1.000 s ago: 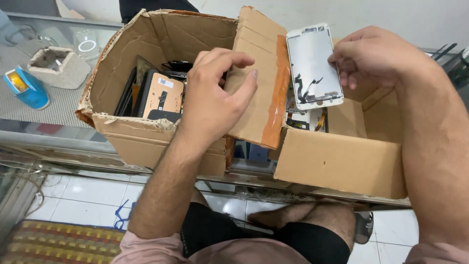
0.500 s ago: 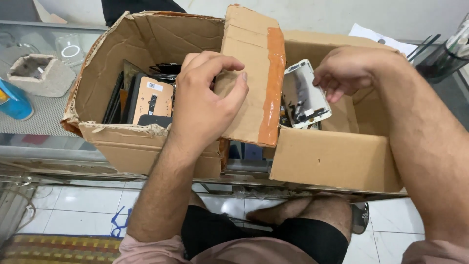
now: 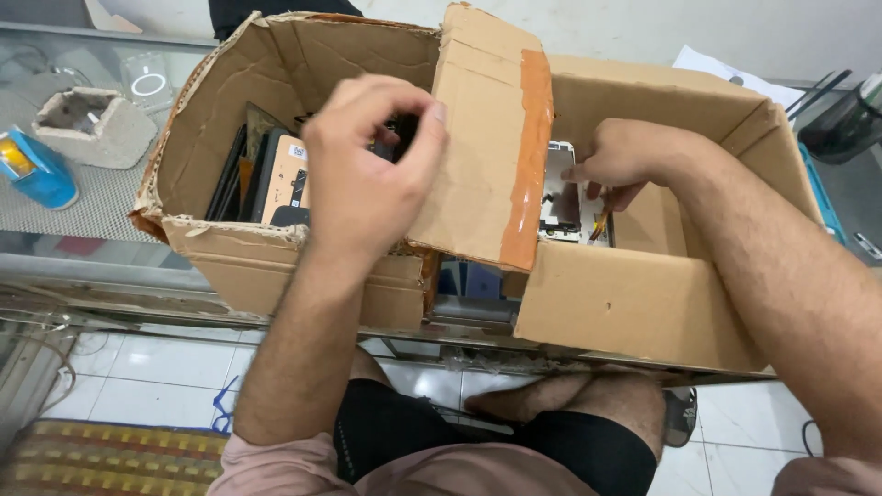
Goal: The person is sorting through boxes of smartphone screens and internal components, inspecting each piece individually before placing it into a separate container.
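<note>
Status, head view: torn cardboard box (image 3: pixel 643 303) sits on a glass counter (image 3: pixel 101 207), split by a folded flap (image 3: pixel 478 138) sealed with orange-brown tape (image 3: pixel 525 165).

Right hand (image 3: pixel 634 158) is down inside the right compartment, thumb and index fingertips pinching the top edge of a white phone screen assembly (image 3: pixel 560 197). The screen stands roughly upright, back side showing, against the right face of the taped flap. Whether its lower end rests on the box floor or on other parts I can't tell; the front wall hides it.

Left hand (image 3: pixel 372 174) is over the left compartment, fingers curled with thumb and fingertips drawn together, pinching at something small and dark I can't identify. It hangs just above a row of flat phone parts (image 3: pixel 276 179) standing on edge: dark panels plus one tan-backed piece.

Progress, as a judgement: the screen is in the right section and looks nearly placed, but the grip isn't off it. Left section holds a fair stack; how much is in the right section beyond the one screen isn't visible.

Off to the left on the counter, well apart: blue tape dispenser (image 3: pixel 32 170), grey moulded pulp tray (image 3: pixel 92 124). Papers (image 3: pixel 735 78) behind the box, right.
</note>
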